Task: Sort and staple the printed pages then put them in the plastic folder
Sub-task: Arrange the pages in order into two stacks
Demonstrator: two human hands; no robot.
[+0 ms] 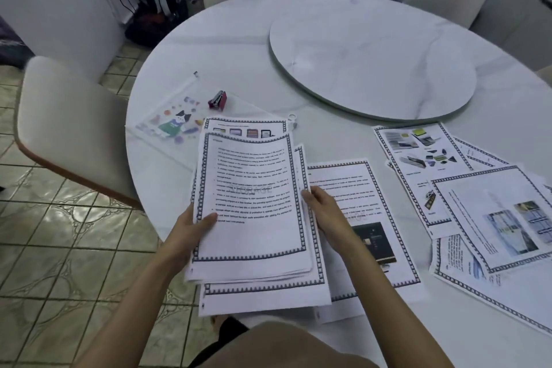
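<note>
- The stack is held over the table's near edge. Its left edge is gripped by the left hand, thumb laid on top and fingers hidden beneath. Its right edge is gripped by the right hand, fingers curled round the sheets.
- The sheets are fanned and uneven. Lower ones could be let slip to the floor, since part of the stack appears to overhang the table.
- A page lies under the right wrist and could be dragged or creased when that hand is moved.
- Loose pages are spread overlapping at the right, so their order could easily be mixed when gathered.
- The stapler appears to rest on the folder, far left of the stack. Uneven sheets could be stapled crooked.
</note>
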